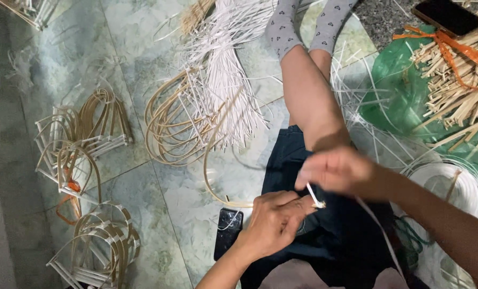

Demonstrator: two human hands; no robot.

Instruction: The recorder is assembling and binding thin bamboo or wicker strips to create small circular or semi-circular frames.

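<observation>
white plastic strip [313, 195] sits pinched between both hands at the lower centre of the frame, just above the person's dark shorts [324, 235]. the left hand [274, 222] is curled into a loose fist, thumb and forefinger pressed together on the lower end of the strip, where a small pale knot or joint shows. the right hand [335, 171] comes in from the right, fingers pressed together and nipping the upper end of the same strip; a long tail of it trails down to the lower right across the shorts. the two hands are touching or very nearly so.

a black phone [228, 233] lies on the green tiled floor [142, 53] just left of the left wrist. a curved tan cane loop [217, 160] runs from the floor up toward the centre. in the upper centre lies a bundle of white strips [225, 75] over a stack of bent tan hoops [169, 123]. more finished arched frames [78, 139] sit at the left, and another pile [100, 246] at the lower left. the person's bare leg [308, 96] stretches toward the top, ending in grey socks [303, 24]. at the upper right a heap of short split cane sticks [458, 80] tied with orange ribbon rests on a green plastic sheet [394, 91], with a second dark phone [448, 16] above it. a coil of white strip [453, 182] lies at the right edge
</observation>
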